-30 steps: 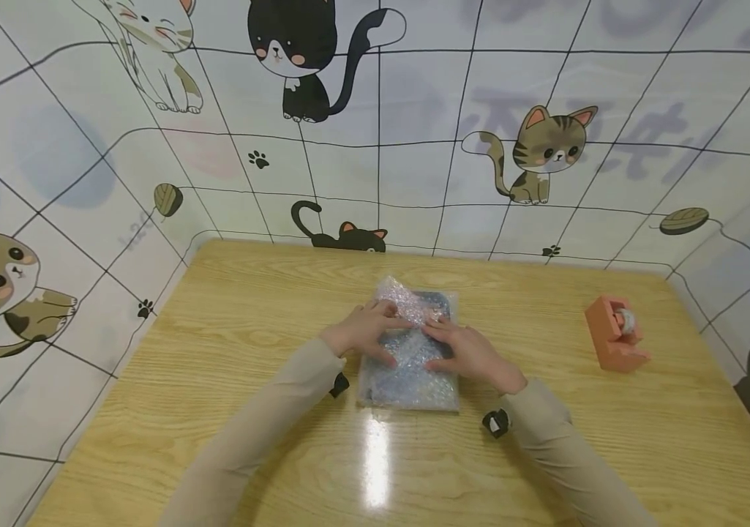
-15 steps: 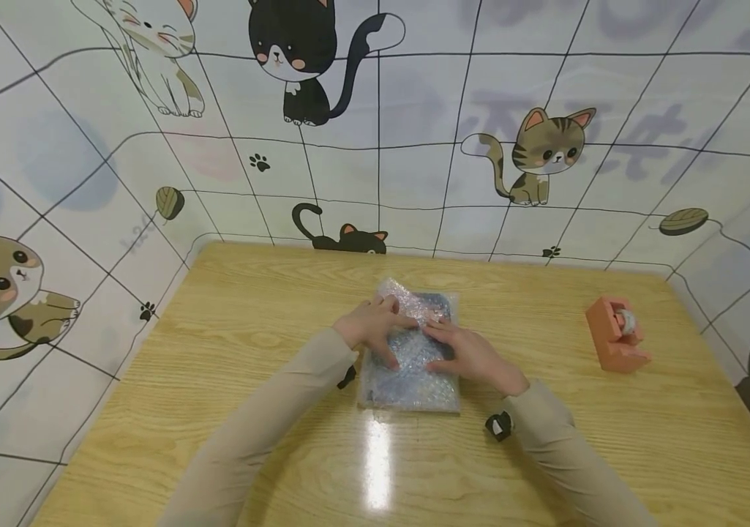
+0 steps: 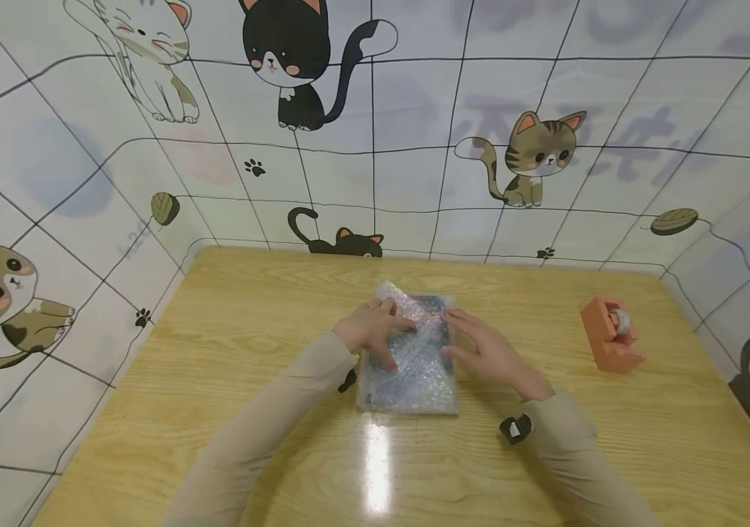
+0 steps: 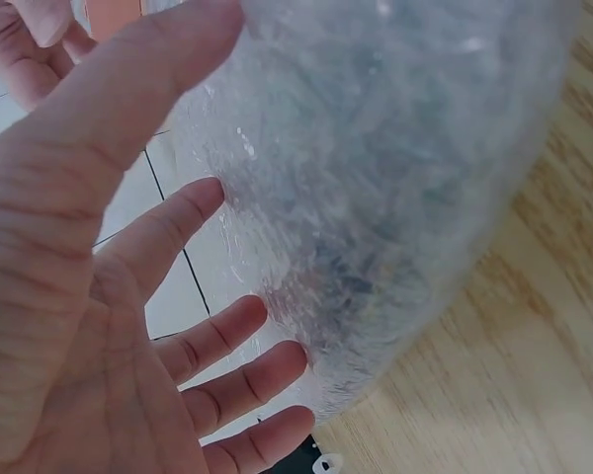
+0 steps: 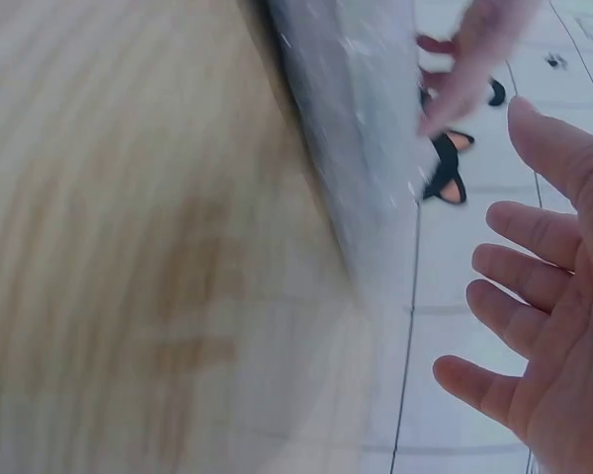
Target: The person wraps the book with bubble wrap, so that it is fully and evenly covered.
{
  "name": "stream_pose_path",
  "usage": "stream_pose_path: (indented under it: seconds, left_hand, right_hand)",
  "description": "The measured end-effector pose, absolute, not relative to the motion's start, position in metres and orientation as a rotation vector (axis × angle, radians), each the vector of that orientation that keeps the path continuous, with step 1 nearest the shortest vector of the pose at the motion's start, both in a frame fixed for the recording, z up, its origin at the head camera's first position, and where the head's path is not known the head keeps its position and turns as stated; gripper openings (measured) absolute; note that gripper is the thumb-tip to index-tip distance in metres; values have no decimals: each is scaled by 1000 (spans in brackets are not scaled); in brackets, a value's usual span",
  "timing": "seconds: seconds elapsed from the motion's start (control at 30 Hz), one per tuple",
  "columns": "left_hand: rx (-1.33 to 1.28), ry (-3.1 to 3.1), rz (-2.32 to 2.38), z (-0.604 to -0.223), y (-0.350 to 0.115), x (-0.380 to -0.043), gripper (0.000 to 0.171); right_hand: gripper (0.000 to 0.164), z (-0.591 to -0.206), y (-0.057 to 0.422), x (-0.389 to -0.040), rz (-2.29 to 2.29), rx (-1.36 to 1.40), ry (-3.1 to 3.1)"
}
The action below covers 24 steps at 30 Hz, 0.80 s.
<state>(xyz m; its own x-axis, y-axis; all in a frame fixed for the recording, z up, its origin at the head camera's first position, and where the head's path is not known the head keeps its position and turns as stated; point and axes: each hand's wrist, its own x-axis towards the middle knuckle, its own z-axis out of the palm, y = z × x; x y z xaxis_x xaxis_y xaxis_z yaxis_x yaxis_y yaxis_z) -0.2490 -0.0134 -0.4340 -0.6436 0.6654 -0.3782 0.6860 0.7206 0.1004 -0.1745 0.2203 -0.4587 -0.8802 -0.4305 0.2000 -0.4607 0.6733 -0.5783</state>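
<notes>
A flat, bluish rectangular item wrapped in clear bubble wrap [image 3: 407, 384] lies on the wooden table; what is inside cannot be made out. My left hand [image 3: 371, 329] rests on the upper left of the package, and in the left wrist view its spread fingertips [image 4: 292, 360] touch the bubble wrap. At the package's right edge is my right hand [image 3: 489, 351], its fingers extended. In the right wrist view that hand [image 5: 544, 306] holds nothing and stands apart from the wrap.
An orange tape dispenser [image 3: 612, 337] with a roll of tape stands on the right side of the table [image 3: 249, 307]. Behind and beside the table hang white gridded panels [image 3: 414, 95] printed with cartoon cats.
My right hand has lifted off the middle of the package and moved right to its edge. The left hand stays on the wrap, and the view has shifted slightly.
</notes>
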Motion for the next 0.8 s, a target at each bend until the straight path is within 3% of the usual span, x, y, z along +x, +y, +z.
stream_pose_path:
  seconds: [0.43,0.8]
  left_hand:
    - [1058,2533,-14,-437,-16,-249,88]
    - [1057,2508,56,-435,-17,-249,86]
  right_hand:
    - [46,-450,272,-164,895,526,-2704]
    - [26,-442,335,-144,864,113,-2508]
